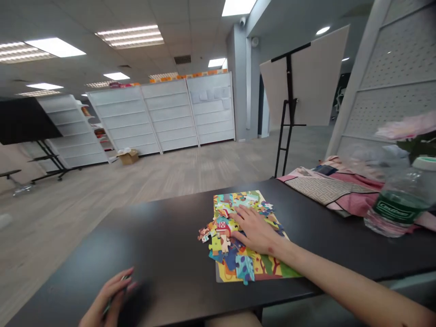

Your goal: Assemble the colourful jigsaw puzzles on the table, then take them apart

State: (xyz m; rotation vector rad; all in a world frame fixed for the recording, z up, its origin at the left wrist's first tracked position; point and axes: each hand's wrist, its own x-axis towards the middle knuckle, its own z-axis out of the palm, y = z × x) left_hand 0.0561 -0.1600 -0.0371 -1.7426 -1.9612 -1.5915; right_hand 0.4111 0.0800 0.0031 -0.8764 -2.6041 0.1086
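My right hand [255, 229] lies with its fingers stretched out over a heap of loose jigsaw puzzle pieces [223, 227]. These pieces rest on a colourful rectangular puzzle board [265, 272], and a few stick out past its left edge. A blue leaf-patterned piece [245, 267] overhangs the front edge. Off to the left, above the black table, my left hand [111, 297] is closed around a thin, dark greenish object [108, 305]; its kind cannot be made out, as the fingers cover most of it and the hand is slightly blurred.
The black table [163, 240] carries a pink and patterned cloth [327, 186] at the right. A clear bottle with a green label [398, 204] stands there beside a pink flower [408, 127]. Behind the table are an easel board [306, 81], white shelves [166, 113] and a cardboard box [128, 157].
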